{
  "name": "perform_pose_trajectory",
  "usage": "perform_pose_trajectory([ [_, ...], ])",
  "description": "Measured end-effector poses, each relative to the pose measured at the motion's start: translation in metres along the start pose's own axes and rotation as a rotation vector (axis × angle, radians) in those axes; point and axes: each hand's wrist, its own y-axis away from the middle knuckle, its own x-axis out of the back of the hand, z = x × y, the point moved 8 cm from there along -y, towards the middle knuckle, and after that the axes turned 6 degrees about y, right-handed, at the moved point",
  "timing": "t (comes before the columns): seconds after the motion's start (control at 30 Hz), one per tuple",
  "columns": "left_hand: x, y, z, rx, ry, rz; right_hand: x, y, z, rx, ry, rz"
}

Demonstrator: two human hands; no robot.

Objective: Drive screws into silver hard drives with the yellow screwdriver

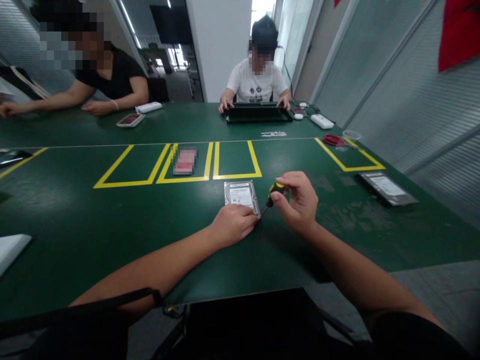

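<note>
Hard drive (240,192) lies label-up on the green surface (150,215), its near edge clamped by my left hand (234,225). My right hand (302,202), just beside it, pinches a yellow-and-black screwdriver (276,188), tip slanting to the near right corner. I judge that steep angle could make it slip, jabbing my left fingertips.

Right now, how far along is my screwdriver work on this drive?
Nothing looks done: no loose parts show beside the silver metal hard drive. In hand: your left hand rests on it; your right hand holds the yellow-and-black screwdriver, its tip by the near right corner. Left: probably that corner. Whether the grey, white-labelled drive untouched at right needs work, I can't tell.
</note>
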Motion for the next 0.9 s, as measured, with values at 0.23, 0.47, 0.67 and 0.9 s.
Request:
perform_pose_trajectory([
  [0.23,0.0,-0.001,-0.001,0.014,0.004,-0.004,0.0,0.003,0.006,-0.088,-0.034,-0.018],
  [0.47,0.0,-0.001,-0.002,0.016,0.024,0.013,-0.006,0.003,0.002,-0.083,-0.151,-0.096],
  [0.67,0.0,-0.002,-0.002,0.017,0.049,0.001,-0.003,-0.001,0.006,-0.096,-0.065,-0.045],
  [0.9,0.0,-0.003,-0.003,0.014,0.048,-0.016,-0.005,0.004,0.011,-0.187,-0.164,-0.099],
])
